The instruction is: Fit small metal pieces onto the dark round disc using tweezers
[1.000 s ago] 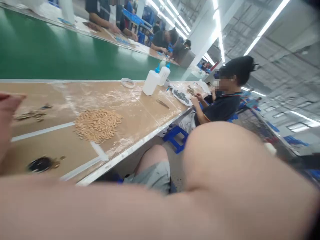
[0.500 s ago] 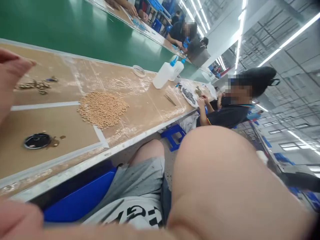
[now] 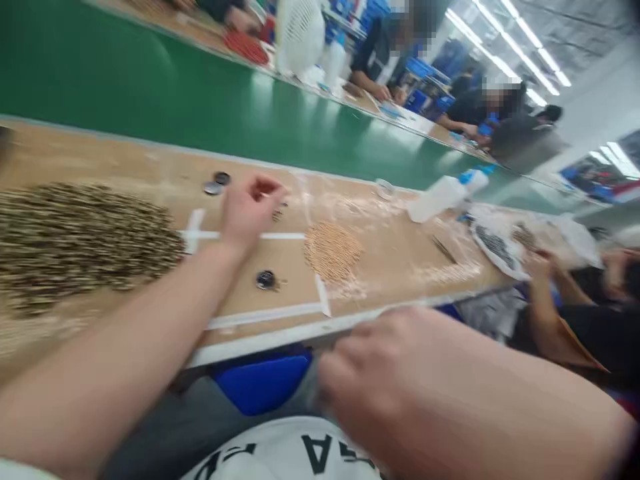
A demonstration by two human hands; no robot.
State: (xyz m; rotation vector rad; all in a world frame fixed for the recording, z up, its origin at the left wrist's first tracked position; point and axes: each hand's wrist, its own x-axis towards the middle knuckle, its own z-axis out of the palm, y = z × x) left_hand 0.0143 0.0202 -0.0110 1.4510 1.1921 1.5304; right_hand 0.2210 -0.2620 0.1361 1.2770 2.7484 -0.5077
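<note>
My left hand (image 3: 254, 208) is over the brown worktop, thumb and fingers pinched together; what they hold, if anything, is too small to make out. Beside its fingertips lie a few small dark metal pieces (image 3: 278, 213). Lower down, a small round dish of dark liquid (image 3: 265, 279) sits on the board with brown drips next to it. A heap of small tan beads (image 3: 333, 251) lies to the right of that dish. My right hand (image 3: 370, 363), blurred, hangs in front of the table edge above my lap. Its fingers are curled in and their tips are hidden.
A large pile of brass-coloured pieces (image 3: 85, 240) covers the left. Two round dark lids (image 3: 216, 183) lie behind my left wrist. Rightward are a tape ring (image 3: 385, 189), white bottles (image 3: 440, 199), tweezers (image 3: 444, 249) and a co-worker's hands (image 3: 543, 263). A green belt (image 3: 200, 100) runs behind.
The view has swung left, bringing the brass-coloured pile into sight. My left hand now shows whole near the small metal pieces. My right hand has come into view, with its forearm lower.
</note>
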